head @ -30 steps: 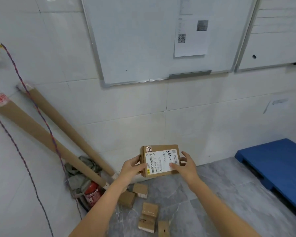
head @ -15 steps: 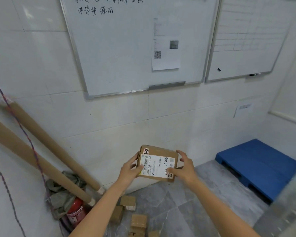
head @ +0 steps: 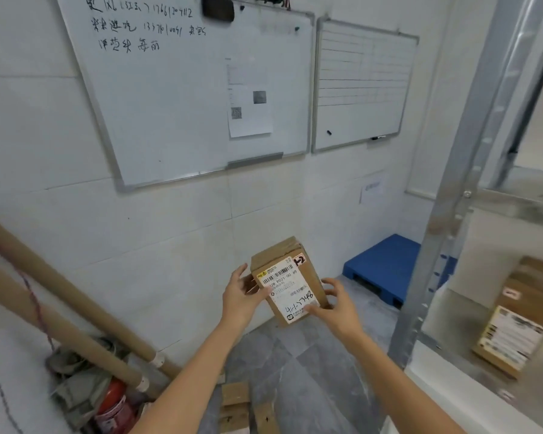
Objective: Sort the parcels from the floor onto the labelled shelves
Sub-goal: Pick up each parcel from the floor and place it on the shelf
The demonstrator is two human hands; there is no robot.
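Both hands share one grip on a small cardboard parcel (head: 287, 281), held up in the air in front of the tiled wall. The left hand (head: 240, 297) presses its palm and fingers against the parcel's left side, with the thumb coming round onto the labelled face. The right hand (head: 334, 303) is at the lower right corner, thumb laid on the white label (head: 290, 291) and the other fingers spread loosely beside the right edge; how firmly they bear on it cannot be told. The parcel is tilted, label towards the camera, its handwritten code running along the label's lower part.

This looks like the step between picking up and placing: the parcel is off the floor, and the label appears to be turned up for reading. The next move likely calls for matching that code to a shelf label and carrying the parcel rightwards.

The metal shelf (head: 452, 346) stands just to the right, beyond its upright post, with another labelled box (head: 514, 321) already lying on it. Down on the floor (head: 311, 371), below the forearms, several more small boxes (head: 235, 402) wait unsorted.
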